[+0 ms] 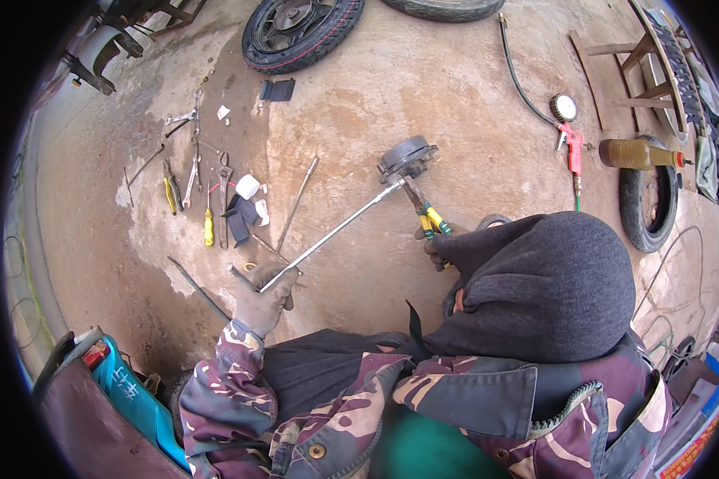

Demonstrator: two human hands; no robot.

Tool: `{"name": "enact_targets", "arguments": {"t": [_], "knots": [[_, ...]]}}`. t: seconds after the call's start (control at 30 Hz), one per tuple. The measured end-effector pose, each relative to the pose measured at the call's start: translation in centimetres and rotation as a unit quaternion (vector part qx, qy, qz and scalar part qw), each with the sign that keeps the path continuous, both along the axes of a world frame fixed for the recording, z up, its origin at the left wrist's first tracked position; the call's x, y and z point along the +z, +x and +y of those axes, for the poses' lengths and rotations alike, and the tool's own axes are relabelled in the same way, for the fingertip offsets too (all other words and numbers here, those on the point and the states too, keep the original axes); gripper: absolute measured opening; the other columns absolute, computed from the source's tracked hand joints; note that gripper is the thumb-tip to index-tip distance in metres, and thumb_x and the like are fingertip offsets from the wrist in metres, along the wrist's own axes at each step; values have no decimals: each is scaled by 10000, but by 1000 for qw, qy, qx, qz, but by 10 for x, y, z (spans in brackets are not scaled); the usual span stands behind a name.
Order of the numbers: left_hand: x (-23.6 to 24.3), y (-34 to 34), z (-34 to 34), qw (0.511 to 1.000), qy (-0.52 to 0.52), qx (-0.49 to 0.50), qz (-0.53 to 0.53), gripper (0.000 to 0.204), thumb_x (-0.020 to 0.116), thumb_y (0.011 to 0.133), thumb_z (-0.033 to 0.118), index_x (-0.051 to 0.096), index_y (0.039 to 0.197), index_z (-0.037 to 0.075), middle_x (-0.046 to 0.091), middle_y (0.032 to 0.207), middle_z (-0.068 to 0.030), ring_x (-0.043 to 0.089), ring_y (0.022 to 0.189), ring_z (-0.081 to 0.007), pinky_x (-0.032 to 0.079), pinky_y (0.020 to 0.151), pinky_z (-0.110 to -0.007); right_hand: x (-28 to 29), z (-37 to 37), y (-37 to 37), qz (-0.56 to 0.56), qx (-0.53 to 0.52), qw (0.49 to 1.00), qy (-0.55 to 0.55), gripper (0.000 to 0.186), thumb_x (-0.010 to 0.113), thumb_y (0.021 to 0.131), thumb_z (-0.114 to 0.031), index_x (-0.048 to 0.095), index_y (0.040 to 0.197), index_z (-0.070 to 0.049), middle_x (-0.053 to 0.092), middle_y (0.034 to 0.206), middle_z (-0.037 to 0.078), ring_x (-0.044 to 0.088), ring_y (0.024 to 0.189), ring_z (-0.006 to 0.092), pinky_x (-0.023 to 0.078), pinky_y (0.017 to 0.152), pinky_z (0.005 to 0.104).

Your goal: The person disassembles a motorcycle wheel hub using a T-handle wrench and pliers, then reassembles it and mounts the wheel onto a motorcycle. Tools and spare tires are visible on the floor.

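In a grey work glove, my left hand (pixel 260 303) is closed round the handle end of a long silver T-handle socket wrench (pixel 331 227). The wrench slants up and right, its far tip at the underside of a dark round metal part (pixel 407 156) on the ground. My right hand (pixel 435 249), also gloved and partly hidden behind my knee, grips pliers (pixel 428 219) with yellow and green handles. Their jaws are at the near side of the round part, beside the wrench tip. Whether they clamp anything there is too small to tell.
Combination wrenches (pixel 192 180), yellow-handled pliers (pixel 170 188), a yellow screwdriver (pixel 208 227) and a long metal bar (pixel 298 203) lie to the left. A wheel with a tyre (pixel 303 32) is at the back. Right are a red inflator gun (pixel 571 144), a bottle (pixel 639 154) and a tyre (pixel 635 211).
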State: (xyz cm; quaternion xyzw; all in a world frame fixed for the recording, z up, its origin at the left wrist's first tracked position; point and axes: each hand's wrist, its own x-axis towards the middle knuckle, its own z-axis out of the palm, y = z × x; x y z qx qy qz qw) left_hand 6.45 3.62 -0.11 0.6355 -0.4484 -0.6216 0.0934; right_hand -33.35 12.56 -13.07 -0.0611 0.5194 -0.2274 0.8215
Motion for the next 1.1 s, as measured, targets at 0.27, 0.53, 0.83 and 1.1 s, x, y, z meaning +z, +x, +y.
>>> {"name": "enact_targets", "arguments": {"t": [0.27,0.53,0.83,1.1], "knots": [[-5,5,8,995,-72,-71,-5,274,766,1007,225,720,1118,-20,699,818,-26,623,632,-93,498,564,-258,3,-8,12,79,36,995,41,454,670,885,-83,541,1318,-36,544,836,40,561,676,161,506,628,367],[-9,4,6,996,-67,-54,5,199,760,996,140,721,1113,-16,714,837,-28,627,645,-86,509,579,-248,8,-4,10,59,9,998,33,437,664,893,-99,538,1306,-34,537,824,41,543,679,157,486,630,358],[-11,4,-5,989,-121,-80,-23,127,757,971,47,743,1079,-20,749,840,-43,647,668,-75,521,590,-245,15,-4,13,56,-16,997,46,427,651,890,-69,528,1298,-51,540,807,40,505,636,155,452,594,354],[0,6,-21,988,-72,-138,-10,335,741,1029,281,718,1102,-45,713,796,-55,644,665,-101,523,618,-275,11,-10,20,139,41,988,60,430,633,891,-30,556,1313,-47,560,806,41,541,633,165,499,596,370]]}}
